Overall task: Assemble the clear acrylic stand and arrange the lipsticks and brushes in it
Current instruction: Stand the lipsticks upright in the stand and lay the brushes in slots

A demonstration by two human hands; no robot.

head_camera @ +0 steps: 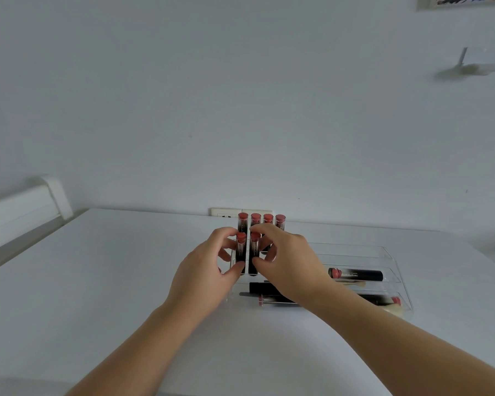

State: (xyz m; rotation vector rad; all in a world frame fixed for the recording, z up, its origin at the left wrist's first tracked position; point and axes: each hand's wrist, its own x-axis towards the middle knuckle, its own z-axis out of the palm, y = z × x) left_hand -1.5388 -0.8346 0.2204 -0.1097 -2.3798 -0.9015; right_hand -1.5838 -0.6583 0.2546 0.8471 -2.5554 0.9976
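A clear acrylic stand [383, 250] with stepped tiers sits on the white table, near the wall. Several black lipsticks with red tops stand upright at its left end: a back row [262, 220] and two in front. My left hand [209, 270] pinches the front left lipstick [241, 247] between thumb and fingers. My right hand [286, 258] pinches the lipstick beside it [254, 250]. More lipsticks lie flat in the tiers, one at the middle right [355, 274] and another low at the right [383, 300]. A cream brush handle [395, 311] shows at the stand's lower right, blurred.
The white table [97, 281] stretches wide to the left and front. A wall socket plate [226, 212] sits right behind the stand. A white rail or bed frame [20, 207] runs along the far left. The wall is close behind.
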